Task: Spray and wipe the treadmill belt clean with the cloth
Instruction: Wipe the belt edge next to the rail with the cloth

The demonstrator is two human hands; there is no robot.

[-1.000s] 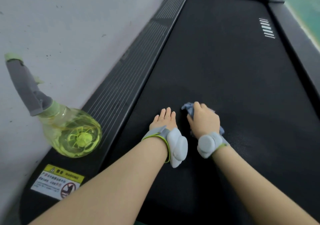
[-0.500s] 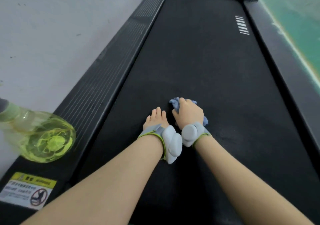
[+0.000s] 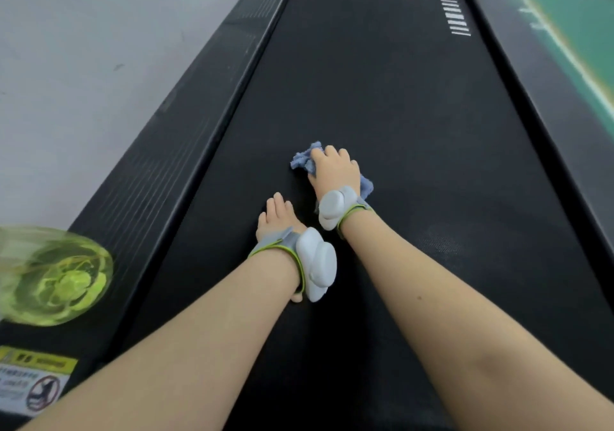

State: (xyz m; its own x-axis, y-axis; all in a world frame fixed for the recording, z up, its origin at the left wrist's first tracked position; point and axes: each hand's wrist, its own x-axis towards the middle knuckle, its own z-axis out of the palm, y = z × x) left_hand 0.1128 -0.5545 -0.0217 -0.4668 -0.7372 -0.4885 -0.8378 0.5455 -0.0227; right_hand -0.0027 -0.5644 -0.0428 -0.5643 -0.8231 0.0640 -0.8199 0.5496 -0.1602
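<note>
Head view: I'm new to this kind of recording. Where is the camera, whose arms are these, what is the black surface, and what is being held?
The camera sits on a person's head and looks forward and down, so the two bare arms are their own. The black surface is the treadmill belt, running away from the viewer. The right hand holds a crumpled blue cloth down on the belt. The left hand rests flat on the belt beside it and holds nothing. Each wrist wears a white device on a strap. At the left edge, blurred, a yellow-green spray bottle sits on the side rail.
</note>
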